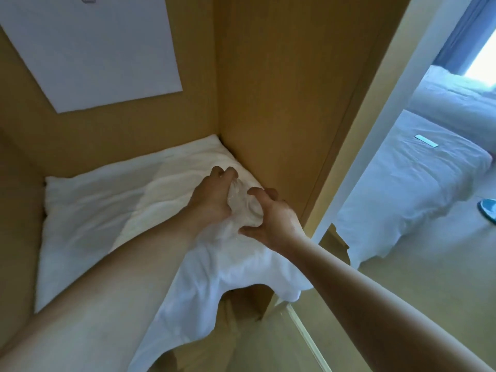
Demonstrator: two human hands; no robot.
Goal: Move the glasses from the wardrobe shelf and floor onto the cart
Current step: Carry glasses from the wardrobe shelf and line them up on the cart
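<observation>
A clear glass [241, 204] lies on white bedding [107, 210] on the wardrobe shelf, close to the right wooden wall [268, 103]. My left hand [212, 197] curls round its left side, fingers over the far end. My right hand [271, 221] grips its right side, thumb below and fingers on top. The glass is see-through and partly hidden between my hands, so its exact shape is hard to make out. No cart is in view.
A white panel [94, 49] hangs on the wardrobe's back wall. The bedding droops over the shelf's front edge. Through the doorway at right are a bed with white sheets [416, 183], a blue slipper [489, 210] on the floor and a bright window.
</observation>
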